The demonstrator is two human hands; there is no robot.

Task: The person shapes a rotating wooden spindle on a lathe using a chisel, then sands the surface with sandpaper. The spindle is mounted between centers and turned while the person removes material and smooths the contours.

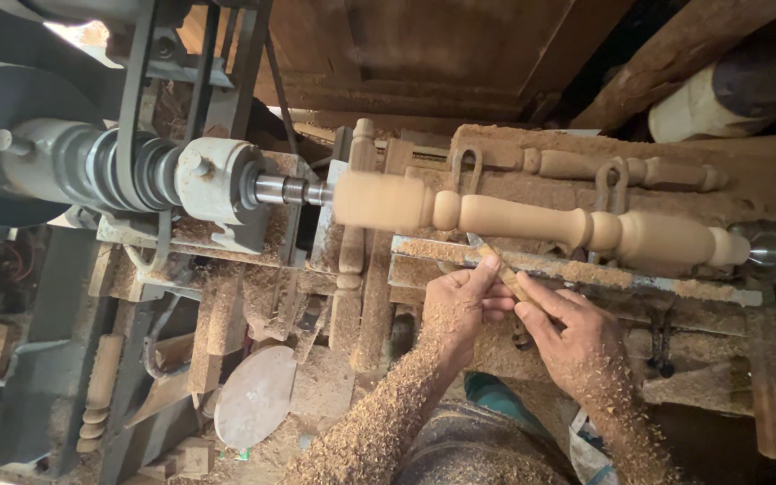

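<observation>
Wood lathe (217,180) on sawdust-covered bench (765,171), belt-driven headstock at left, turned spindle (532,220) mounted between centres above tool rest (586,269), left hand (460,305) and right hand (577,341) both closed around chisel (500,269) laid on the rest, finished spindle (621,169) lay behind, dark timber wall beyond.

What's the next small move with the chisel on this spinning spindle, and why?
Probably ease the chisel slightly forward into the spindle. Both the left hand and right hand hold it braced on the tool rest, its tip at the groove beside the bead.
</observation>
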